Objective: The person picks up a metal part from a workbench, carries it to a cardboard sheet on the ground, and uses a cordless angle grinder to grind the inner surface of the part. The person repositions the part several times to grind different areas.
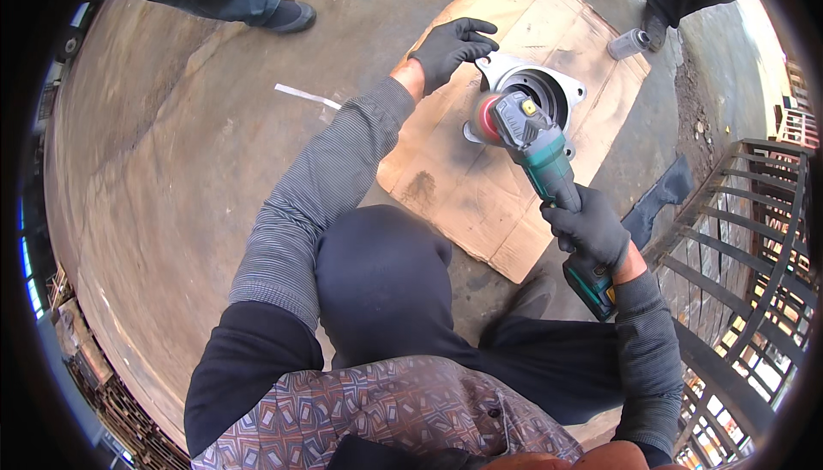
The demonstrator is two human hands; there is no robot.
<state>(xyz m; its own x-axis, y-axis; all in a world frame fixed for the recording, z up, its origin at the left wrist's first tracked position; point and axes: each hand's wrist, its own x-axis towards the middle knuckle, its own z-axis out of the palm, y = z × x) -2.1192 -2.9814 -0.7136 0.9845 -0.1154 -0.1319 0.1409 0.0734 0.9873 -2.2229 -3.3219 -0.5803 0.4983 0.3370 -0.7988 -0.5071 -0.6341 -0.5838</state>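
Note:
My right hand (591, 228), in a dark glove, is wrapped round the handle of a green and grey cordless angle grinder (542, 160). The grinder's red disc (490, 117) is at the left edge of a silver metal flanged housing (570, 86), which has a round opening and pointed bolt ears. Whether the disc touches the metal I cannot tell. My left hand (450, 52), gloved too, is beside the housing's upper left ear with its fingers stretched out and apart. The grinder's head hides part of the housing.
Under the housing lies a flattened cardboard sheet (437, 204) with dark smudges. A clear bottle (628, 44) lies at its far right corner, by a person's shoe (655, 28). Another person's shoe (291, 16) is at far left. A dark cloth (658, 200) and a black metal rack (737, 264) are at right.

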